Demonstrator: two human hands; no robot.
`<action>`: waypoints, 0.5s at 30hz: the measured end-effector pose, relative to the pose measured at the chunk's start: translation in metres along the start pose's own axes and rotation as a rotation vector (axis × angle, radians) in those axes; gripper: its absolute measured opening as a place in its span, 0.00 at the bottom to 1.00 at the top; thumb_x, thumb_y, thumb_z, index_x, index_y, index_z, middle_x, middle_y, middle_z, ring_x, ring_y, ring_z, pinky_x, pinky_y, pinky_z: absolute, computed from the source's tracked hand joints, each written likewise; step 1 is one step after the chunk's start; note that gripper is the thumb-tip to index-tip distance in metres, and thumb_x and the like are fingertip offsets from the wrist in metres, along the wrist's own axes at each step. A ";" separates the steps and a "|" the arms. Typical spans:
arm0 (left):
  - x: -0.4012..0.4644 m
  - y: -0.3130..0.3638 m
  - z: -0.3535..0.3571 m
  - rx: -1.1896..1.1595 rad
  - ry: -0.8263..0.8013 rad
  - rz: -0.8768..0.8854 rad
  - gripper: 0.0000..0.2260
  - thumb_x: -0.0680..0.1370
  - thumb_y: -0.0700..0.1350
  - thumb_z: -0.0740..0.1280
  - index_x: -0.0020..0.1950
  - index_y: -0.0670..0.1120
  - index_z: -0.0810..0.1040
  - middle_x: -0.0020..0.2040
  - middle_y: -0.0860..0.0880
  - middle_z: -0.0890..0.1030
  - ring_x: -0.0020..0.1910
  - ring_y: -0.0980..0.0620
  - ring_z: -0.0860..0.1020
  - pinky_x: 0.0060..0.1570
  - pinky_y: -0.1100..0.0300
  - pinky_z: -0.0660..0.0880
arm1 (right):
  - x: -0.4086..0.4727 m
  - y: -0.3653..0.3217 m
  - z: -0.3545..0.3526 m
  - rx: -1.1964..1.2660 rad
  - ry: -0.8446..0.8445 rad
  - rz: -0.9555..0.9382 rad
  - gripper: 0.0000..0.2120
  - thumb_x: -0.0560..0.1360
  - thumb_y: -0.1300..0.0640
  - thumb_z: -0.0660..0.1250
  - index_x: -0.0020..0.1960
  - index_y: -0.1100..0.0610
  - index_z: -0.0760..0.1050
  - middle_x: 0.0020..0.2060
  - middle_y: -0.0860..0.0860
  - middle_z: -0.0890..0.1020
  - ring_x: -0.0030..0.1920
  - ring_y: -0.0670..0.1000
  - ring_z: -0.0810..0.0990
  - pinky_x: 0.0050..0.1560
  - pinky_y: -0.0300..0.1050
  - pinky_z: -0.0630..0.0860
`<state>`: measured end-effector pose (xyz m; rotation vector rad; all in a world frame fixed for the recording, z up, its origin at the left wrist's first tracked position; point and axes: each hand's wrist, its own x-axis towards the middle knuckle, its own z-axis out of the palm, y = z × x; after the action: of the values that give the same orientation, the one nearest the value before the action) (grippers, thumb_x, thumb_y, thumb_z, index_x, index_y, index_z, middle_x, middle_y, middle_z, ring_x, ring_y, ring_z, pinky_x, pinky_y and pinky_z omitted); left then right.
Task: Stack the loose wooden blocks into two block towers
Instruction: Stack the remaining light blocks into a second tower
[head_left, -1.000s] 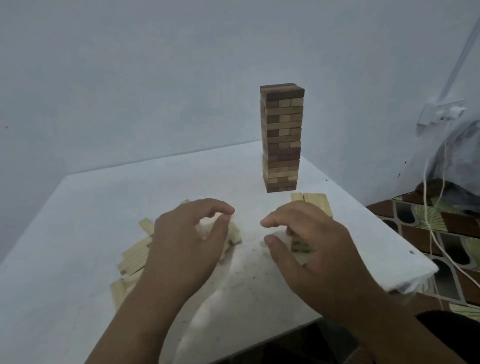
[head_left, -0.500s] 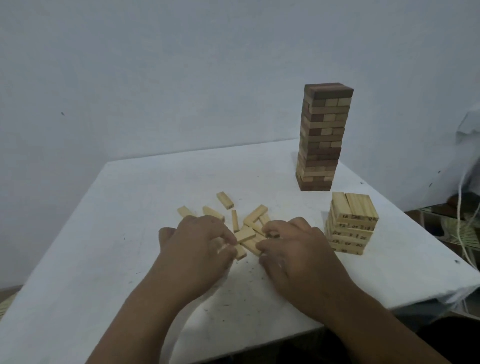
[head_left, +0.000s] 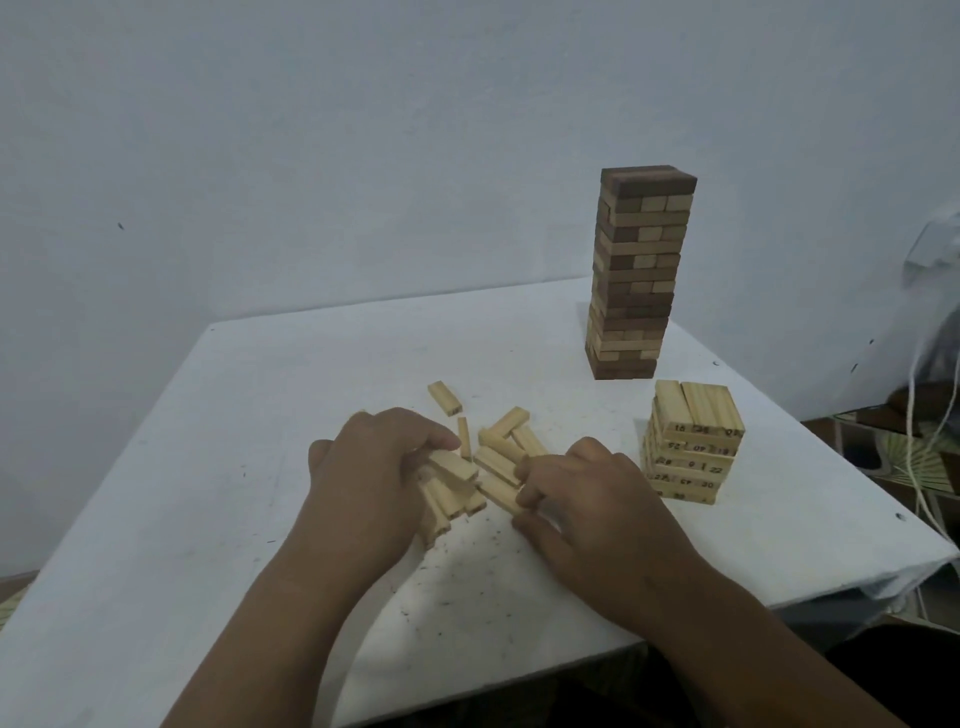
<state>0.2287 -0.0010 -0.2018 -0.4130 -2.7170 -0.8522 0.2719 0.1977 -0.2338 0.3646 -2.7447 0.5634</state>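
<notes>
We see both hands low over the white tabletop (head_left: 156, 545). Our left hand (head_left: 369, 483) curls its fingers round a bundle of pale blocks (head_left: 449, 488), gripping them. Our right hand (head_left: 592, 504) pinches the end of another pale block (head_left: 501, 493) between curled fingers and thumb. Just beyond them lie more loose blocks (head_left: 506, 434), one single block (head_left: 444, 398) a little farther left. To the right stands a short pale numbered tower (head_left: 693, 441). Behind it, at the far right corner, rises a tall tower (head_left: 636, 275) of dark and light blocks.
</notes>
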 end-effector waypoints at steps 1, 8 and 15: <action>0.000 -0.001 0.002 -0.007 -0.011 0.006 0.25 0.73 0.30 0.67 0.40 0.65 0.77 0.44 0.68 0.78 0.50 0.60 0.74 0.57 0.46 0.70 | 0.000 0.000 -0.001 -0.002 0.007 -0.008 0.07 0.73 0.45 0.67 0.46 0.47 0.78 0.45 0.40 0.80 0.46 0.44 0.69 0.42 0.42 0.65; -0.005 0.026 0.019 0.070 -0.222 0.203 0.18 0.80 0.38 0.63 0.49 0.62 0.82 0.53 0.62 0.79 0.59 0.57 0.71 0.57 0.59 0.62 | -0.015 0.017 -0.018 -0.079 -0.063 0.014 0.14 0.73 0.39 0.60 0.49 0.44 0.80 0.46 0.37 0.79 0.46 0.43 0.68 0.45 0.42 0.65; -0.004 0.037 0.037 0.089 -0.337 0.280 0.17 0.80 0.40 0.64 0.54 0.64 0.80 0.57 0.64 0.76 0.60 0.55 0.68 0.60 0.46 0.64 | -0.045 0.028 -0.033 0.019 -0.035 0.096 0.13 0.72 0.41 0.63 0.45 0.46 0.81 0.43 0.39 0.76 0.47 0.41 0.71 0.46 0.36 0.68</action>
<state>0.2392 0.0492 -0.2131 -0.9685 -2.8800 -0.6298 0.3130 0.2449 -0.2300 0.2501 -2.8041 0.6129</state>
